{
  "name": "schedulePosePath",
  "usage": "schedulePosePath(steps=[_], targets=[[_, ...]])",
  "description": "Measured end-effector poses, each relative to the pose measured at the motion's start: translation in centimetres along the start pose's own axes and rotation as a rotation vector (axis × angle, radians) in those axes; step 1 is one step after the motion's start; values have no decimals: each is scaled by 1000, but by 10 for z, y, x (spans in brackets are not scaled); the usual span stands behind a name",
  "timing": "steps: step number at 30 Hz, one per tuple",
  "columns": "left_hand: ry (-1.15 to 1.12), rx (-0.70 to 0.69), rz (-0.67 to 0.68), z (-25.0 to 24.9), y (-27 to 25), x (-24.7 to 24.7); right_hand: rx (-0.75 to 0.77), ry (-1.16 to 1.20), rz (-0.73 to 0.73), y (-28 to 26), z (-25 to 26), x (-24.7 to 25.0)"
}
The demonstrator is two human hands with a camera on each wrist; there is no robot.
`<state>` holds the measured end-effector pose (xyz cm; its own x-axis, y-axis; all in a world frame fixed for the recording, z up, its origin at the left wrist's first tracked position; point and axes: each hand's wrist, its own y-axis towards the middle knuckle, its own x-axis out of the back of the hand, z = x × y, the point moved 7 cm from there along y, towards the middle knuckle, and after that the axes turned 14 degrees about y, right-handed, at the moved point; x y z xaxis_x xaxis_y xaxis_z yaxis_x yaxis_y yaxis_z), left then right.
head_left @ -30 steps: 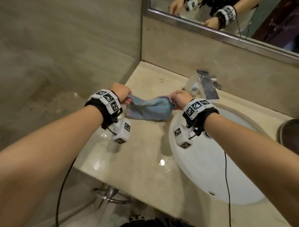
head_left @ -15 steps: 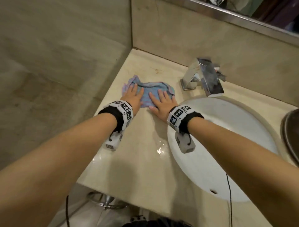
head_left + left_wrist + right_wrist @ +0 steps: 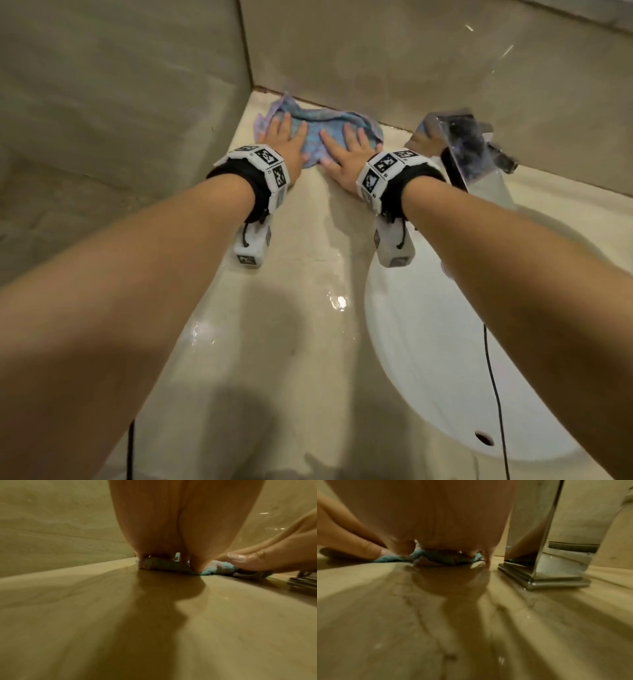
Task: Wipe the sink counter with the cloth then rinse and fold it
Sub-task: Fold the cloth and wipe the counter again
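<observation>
A blue and pink cloth (image 3: 317, 132) lies spread on the beige counter (image 3: 291, 308), pushed up against the back wall near the left corner. My left hand (image 3: 284, 138) presses flat on its left half with straight fingers. My right hand (image 3: 346, 147) presses flat on its right half, fingers also straight. In the left wrist view the palm hides most of the cloth (image 3: 164, 564), and the right hand's thumb (image 3: 247, 561) lies beside it. In the right wrist view the cloth (image 3: 447, 558) shows bunched under the palm.
A chrome faucet (image 3: 459, 147) stands just right of my right hand, its base (image 3: 544, 577) close to the cloth. The white oval basin (image 3: 445, 359) lies to the right. Tiled walls close the left and back sides. Water glistens on the counter (image 3: 337, 301).
One second ago both hands held the cloth bunched above the counter. They laid it down, flattened on it, and have since slid it away from me to the back wall.
</observation>
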<state>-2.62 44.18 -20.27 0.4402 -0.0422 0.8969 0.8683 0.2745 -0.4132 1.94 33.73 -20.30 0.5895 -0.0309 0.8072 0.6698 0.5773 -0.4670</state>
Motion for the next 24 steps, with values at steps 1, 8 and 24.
schedulePosePath(steps=[1,8,24], targets=[[7,-2,-6,1,3,2,2,-2,-9,2,0,1],[20,-28,-6,4,10,7,-9,-12,-6,8,-1,2],[68,-98,-41,-1,-56,-34,27,-85,0,-63,3,-44]])
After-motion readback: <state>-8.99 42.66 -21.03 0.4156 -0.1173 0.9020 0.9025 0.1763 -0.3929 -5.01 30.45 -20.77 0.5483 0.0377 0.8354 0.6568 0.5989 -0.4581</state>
